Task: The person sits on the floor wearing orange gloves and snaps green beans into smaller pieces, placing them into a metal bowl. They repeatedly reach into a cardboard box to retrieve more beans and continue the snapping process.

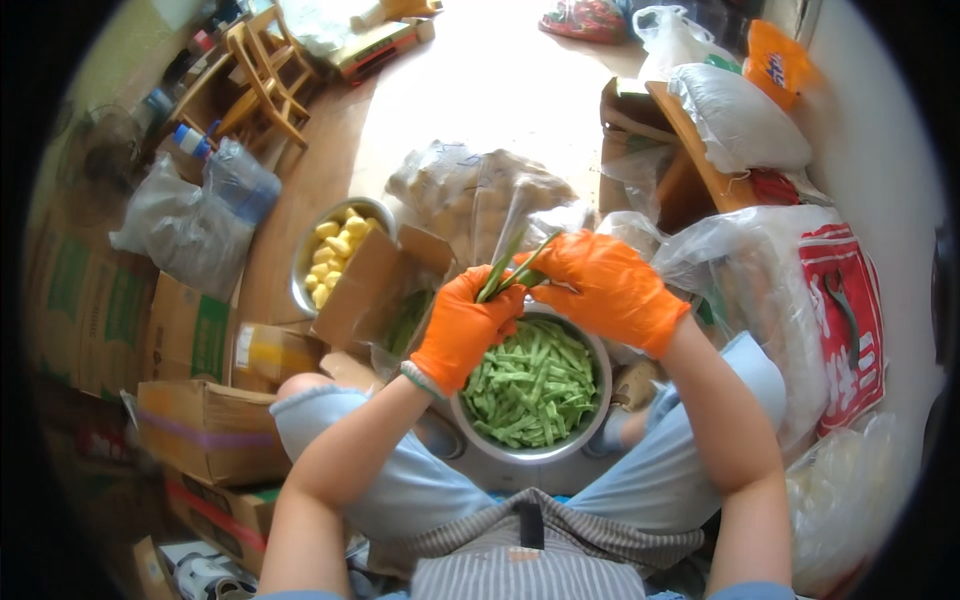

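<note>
Both hands wear orange rubber gloves and meet above a metal bowl (604, 375). My left hand (466, 319) grips several long green bean pods (496, 279), whose ends stick up past the fingers. With its fingertips, my right hand (604, 285) pinches the upper end of a pod, close beside the left hand. Cut green bean pieces (534, 386) fill much of the bowl, which stands on the floor between my feet. Just left of the bowl an open cardboard box (360, 300) holds more green pods (409, 322), partly hidden by its flap and my left hand.
A metal bowl of peeled potatoes (330, 255) stands beyond the box. Ahead lies a clear plastic sack (480, 195) of brownish produce. Stacked cartons (210, 431) line my left. On the right are a large plastic bag (750, 247), a red-and-white sack (844, 322) and a wooden shelf (705, 142).
</note>
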Demonstrator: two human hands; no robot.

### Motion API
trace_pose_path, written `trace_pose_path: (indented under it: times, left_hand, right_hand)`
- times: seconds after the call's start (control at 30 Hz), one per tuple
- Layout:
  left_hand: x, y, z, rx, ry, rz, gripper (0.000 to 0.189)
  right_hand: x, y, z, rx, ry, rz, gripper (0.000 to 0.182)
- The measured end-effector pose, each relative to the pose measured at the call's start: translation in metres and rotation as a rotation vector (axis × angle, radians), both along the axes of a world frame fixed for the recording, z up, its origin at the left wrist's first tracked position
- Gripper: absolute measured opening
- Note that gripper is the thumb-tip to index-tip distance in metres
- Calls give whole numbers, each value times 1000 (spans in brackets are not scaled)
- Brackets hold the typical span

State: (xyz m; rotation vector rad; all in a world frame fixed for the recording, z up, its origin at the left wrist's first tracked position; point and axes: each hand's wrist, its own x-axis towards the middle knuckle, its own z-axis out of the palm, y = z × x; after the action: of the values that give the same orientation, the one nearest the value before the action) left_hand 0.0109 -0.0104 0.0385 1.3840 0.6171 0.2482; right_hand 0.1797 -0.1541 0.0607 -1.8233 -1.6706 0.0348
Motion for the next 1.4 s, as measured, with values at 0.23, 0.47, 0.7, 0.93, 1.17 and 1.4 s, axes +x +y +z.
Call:
trace_pose_path:
  times: [0.23, 0.47, 0.7, 0.93, 1.17, 1.4]
  left_hand:
    - [45, -5, 4, -211, -316, 75, 11]
    - [132, -60, -21, -620, -117, -24, 24]
    - [186, -99, -80, -484, 57, -106, 18]
    - [159, -52, -50, -654, -79, -95, 37]
    - [72, -25, 29, -300, -129, -305, 41]
    - [14, -7, 11, -158, -13, 19, 29]
  right_hand:
    - [6, -3, 0, 149, 253, -218, 21]
    - [83, -40, 54, 596, 782, -533, 30]
    - [107, -56, 48, 514, 670, -657, 29]
    - [97, -42, 35, 470, 931, -417, 27]
    - [38, -11, 27, 315, 1065, -225, 26]
    - [-29, 23, -17, 441, 1370, -261, 27]
